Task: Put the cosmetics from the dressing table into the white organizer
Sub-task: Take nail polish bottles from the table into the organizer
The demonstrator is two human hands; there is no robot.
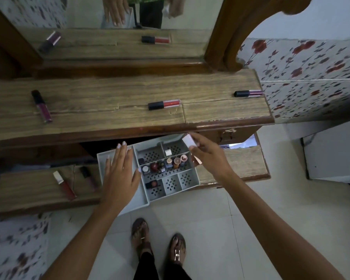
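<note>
The white organizer [171, 186] sits on the lower shelf below the dressing table's top, with several small cosmetics standing in its middle compartments. My left hand [120, 174] hovers flat and open over its left side. My right hand [205, 156] holds a small white-capped cosmetic [189, 140] above the organizer's far right corner. On the wooden top lie a purple lip gloss [41, 106] at the left, a red lip gloss [163, 104] in the middle and a purple lip gloss [249, 93] at the right edge.
Two more tubes lie on the lower left shelf: a red one with a white cap [64, 184] and a dark one [87, 177]. A mirror [113, 21] stands behind the top. A flowered wall [311, 73] is at the right. My feet [158, 243] stand on the tiled floor.
</note>
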